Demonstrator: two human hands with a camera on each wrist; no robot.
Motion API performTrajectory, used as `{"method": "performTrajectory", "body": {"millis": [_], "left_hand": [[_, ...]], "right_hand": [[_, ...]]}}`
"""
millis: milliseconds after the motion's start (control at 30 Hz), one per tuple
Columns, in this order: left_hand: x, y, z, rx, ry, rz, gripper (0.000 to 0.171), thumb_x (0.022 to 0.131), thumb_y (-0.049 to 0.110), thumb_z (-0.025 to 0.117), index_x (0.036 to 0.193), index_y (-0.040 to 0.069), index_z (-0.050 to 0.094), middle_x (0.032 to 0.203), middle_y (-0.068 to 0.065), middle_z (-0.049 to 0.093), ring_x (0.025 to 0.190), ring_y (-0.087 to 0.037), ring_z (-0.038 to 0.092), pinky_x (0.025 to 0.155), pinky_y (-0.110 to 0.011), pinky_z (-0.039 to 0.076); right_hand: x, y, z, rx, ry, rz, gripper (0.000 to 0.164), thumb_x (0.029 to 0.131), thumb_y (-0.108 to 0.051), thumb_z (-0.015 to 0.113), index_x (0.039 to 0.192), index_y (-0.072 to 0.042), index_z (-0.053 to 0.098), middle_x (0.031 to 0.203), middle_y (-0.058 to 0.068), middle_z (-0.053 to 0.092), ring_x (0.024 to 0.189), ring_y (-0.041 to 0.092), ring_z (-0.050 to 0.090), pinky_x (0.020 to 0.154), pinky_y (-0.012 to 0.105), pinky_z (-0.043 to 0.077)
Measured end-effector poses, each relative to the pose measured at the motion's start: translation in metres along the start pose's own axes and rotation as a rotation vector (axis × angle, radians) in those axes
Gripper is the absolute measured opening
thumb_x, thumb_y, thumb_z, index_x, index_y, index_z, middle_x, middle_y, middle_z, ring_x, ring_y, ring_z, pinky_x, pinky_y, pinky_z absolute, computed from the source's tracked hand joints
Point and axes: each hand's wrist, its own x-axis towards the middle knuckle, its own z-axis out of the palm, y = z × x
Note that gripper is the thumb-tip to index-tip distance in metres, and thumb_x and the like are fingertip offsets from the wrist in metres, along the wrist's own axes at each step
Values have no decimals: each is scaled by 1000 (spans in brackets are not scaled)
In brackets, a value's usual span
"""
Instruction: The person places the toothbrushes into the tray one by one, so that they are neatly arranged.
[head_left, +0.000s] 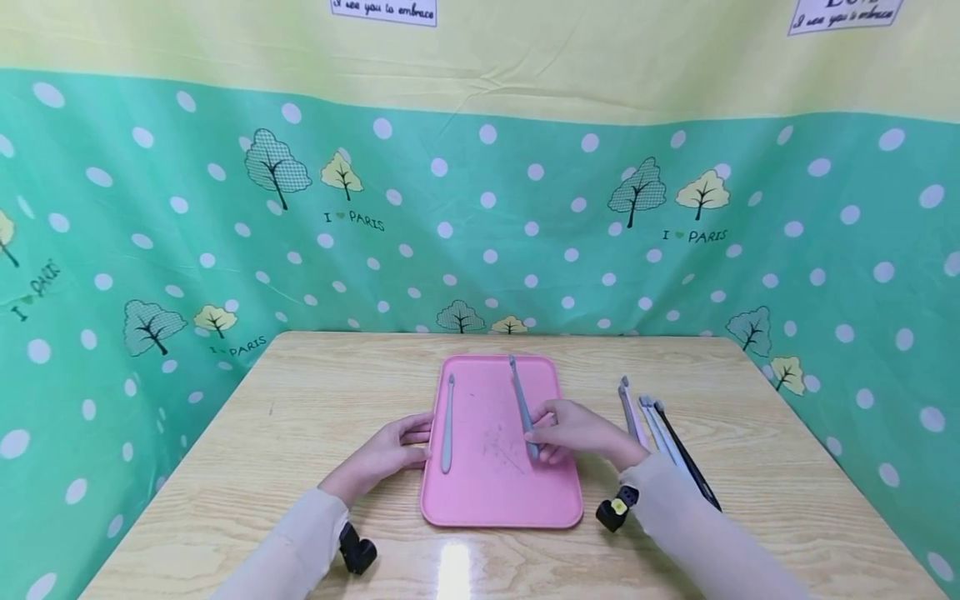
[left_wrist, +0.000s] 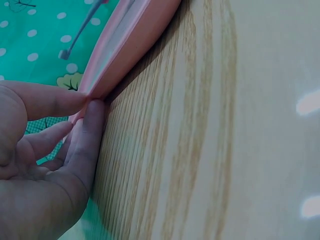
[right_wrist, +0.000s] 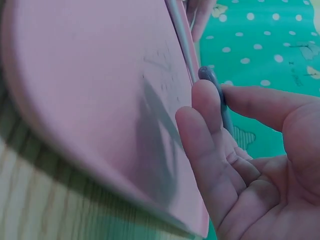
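Observation:
A pink tray (head_left: 487, 500) lies on the wooden table. Along its left side rests a grey toothbrush (head_left: 447, 433), head pointing away. My right hand (head_left: 573, 429) pinches a darker grey-blue toothbrush (head_left: 520, 396) near the handle's lower end, over the tray's right half. The right wrist view shows that handle end (right_wrist: 207, 74) between thumb and fingers; the brush's head lies outside that view. My left hand (head_left: 386, 454) touches the tray's left rim, with thumb and fingertips against its outer side. The left wrist view shows them at the rim (left_wrist: 135, 55).
To the right of the tray, several toothbrushes lie on the table, among them a black one (head_left: 686, 454) and a light blue one (head_left: 660, 429); my right forearm partly covers them. Behind the table (head_left: 337, 367) hangs a green dotted curtain (head_left: 487, 217).

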Motion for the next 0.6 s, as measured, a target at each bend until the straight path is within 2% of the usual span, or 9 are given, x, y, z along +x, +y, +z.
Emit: {"method": "performTrajectory", "body": {"millis": [267, 600], "left_hand": [[0, 1, -1, 2, -9, 2, 66, 94, -1, 62, 153, -5, 32, 146, -25, 44, 131, -39, 48, 97, -37, 56], [3, -2, -2, 30, -3, 6, 66, 93, -2, 62, 153, -3, 33, 145, -23, 46, 130, -37, 50, 96, -35, 57]], "right_hand": [[17, -7, 21, 22, -64, 30, 35, 92, -18, 72, 113, 5, 58, 79, 15, 71, 63, 19, 69, 62, 35, 64], [34, -14, 50, 72, -116, 85, 26, 91, -16, 73, 105, 2, 59, 76, 17, 71, 59, 16, 68, 58, 32, 64]]}}
